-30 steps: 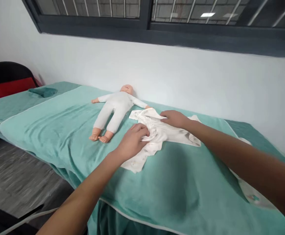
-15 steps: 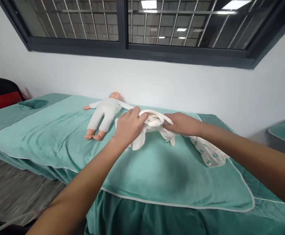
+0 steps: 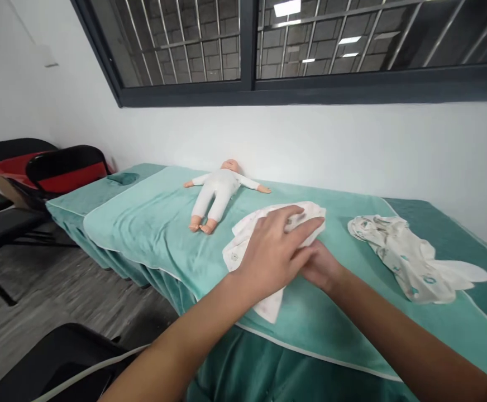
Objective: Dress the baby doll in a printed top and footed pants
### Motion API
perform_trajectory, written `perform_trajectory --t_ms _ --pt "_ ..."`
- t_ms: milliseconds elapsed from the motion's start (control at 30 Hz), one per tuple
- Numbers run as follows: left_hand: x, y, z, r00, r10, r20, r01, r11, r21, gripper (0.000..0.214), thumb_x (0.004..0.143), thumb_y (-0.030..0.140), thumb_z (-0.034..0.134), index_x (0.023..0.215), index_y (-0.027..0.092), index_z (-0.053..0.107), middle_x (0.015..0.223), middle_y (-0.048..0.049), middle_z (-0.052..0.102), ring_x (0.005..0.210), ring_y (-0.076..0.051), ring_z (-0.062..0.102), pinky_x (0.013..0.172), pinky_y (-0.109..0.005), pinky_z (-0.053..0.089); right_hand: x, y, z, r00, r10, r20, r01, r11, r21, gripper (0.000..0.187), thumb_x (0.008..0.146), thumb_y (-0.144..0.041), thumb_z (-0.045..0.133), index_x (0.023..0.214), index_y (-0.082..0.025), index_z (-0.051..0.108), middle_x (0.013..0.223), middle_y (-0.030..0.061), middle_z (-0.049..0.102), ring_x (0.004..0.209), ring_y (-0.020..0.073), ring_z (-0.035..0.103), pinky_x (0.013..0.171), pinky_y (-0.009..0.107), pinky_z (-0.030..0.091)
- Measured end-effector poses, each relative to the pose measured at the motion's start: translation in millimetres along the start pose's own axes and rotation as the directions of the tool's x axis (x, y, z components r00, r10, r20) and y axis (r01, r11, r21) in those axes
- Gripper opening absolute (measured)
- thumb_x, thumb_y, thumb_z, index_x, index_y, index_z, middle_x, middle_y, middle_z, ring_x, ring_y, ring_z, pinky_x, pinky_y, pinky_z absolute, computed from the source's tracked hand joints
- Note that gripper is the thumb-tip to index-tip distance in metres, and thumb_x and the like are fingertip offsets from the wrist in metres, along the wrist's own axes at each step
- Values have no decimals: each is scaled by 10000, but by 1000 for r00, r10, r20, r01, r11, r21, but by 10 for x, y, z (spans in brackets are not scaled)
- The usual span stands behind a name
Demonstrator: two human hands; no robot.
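A white baby garment (image 3: 243, 234) with small prints is bunched over the near middle of the bed, one corner hanging toward the front. My left hand (image 3: 271, 251) lies across it from above, fingers bent around the cloth and somewhat apart. Below and to the right, my right hand (image 3: 321, 265) grips the same cloth, its fingertips partly hidden behind the left hand. Beyond them a baby doll (image 3: 218, 190) in a white suit lies on its back, arms spread. Right of my hands lies a crumpled white cloth item (image 3: 411, 257) with green prints.
A light green blanket (image 3: 143, 223) with white piping covers the bed, which stands against a white wall (image 3: 331, 145) under a barred window. Black and red chairs (image 3: 67, 167) are at the left. A black seat (image 3: 55, 368) and a pale cable (image 3: 92, 368) are at the lower left.
The view has turned left. The rolled white garment has opened out and spread leftward, and my hands have come together, the left over the right. The green-printed item now lies clear of my right arm.
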State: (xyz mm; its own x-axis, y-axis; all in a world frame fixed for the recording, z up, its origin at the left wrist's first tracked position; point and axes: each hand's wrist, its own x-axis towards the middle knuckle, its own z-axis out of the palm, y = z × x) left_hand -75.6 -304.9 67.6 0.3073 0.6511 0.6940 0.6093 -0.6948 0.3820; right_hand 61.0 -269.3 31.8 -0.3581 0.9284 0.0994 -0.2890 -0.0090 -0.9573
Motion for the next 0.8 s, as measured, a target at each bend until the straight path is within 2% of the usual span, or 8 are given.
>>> perform_trajectory --t_ms 133,267,333,467,533,633,700,800 --pt "-262 -365 -13 956 -293 -9 283 930 -234 816 780 424 798 1488 290 417 1541 -123 393 1466 -318 361 1185 -476 370 82 -37 102 1000 18 -14 -15 982 191 364 980 -475 479 1244 -333 685 1452 -24 611 1328 205 584 1066 359 518" --pt "-636 -662 18 858 -514 -9 459 773 -437 753 758 240 774 1444 281 467 1479 -88 518 1371 -280 499 1161 -436 404 168 86 296 991 100 85 -100 995 -13 462 1005 -480 385 1008 -232 775 1272 17 730 1178 163 669 943 253 569" --pt "-861 -792 6 770 -637 -39 539 682 -494 667 748 199 747 1376 261 532 1437 -68 571 1326 -266 545 1142 -409 421 215 222 337 966 197 166 -180 977 -112 428 983 -473 453 915 -193 769 1155 56 772 1085 172 704 887 256 588" --pt "-1466 -1201 -146 532 -823 -199 662 551 -508 624 744 243 730 1338 232 542 1361 -75 623 1235 -264 605 1089 -413 462 335 527 134 890 374 262 -341 926 -164 355 889 -409 712 1201 -239 716 1302 98 707 1119 247 706 989 442 554" --pt "-1860 -1479 -323 386 -846 -367 728 524 -441 628 736 288 735 1330 221 543 1321 -87 635 1207 -272 614 1090 -432 457 394 648 -69 879 423 221 -398 905 -150 379 866 -427 747 1197 -246 713 1308 116 697 1115 251 700 1017 453 527" --pt "-2514 -1873 -725 191 -753 -630 834 463 -301 694 701 378 748 1330 179 534 1285 -118 628 1177 -299 609 1074 -464 463 453 748 -346 889 435 139 -445 894 46 328 853 -434 756 1129 -257 736 1243 93 717 1054 216 699 975 385 541" --pt "-2947 -2058 -1055 142 -659 -738 895 404 -188 719 680 413 738 1325 161 544 1297 -125 612 1181 -308 595 1087 -483 445 470 766 -446 893 438 108 -451 875 176 278 841 -417 766 1077 -269 750 1173 60 731 1008 181 692 926 321 553" --pt "-3557 -2171 -1561 132 -546 -827 959 280 -32 719 653 437 713 1291 133 584 1216 -112 649 1087 -293 617 1048 -462 464 467 762 -465 882 459 109 -472 856 212 228 849 -394 762 1036 -263 758 1098 46 736 966 157 680 896 284 552"
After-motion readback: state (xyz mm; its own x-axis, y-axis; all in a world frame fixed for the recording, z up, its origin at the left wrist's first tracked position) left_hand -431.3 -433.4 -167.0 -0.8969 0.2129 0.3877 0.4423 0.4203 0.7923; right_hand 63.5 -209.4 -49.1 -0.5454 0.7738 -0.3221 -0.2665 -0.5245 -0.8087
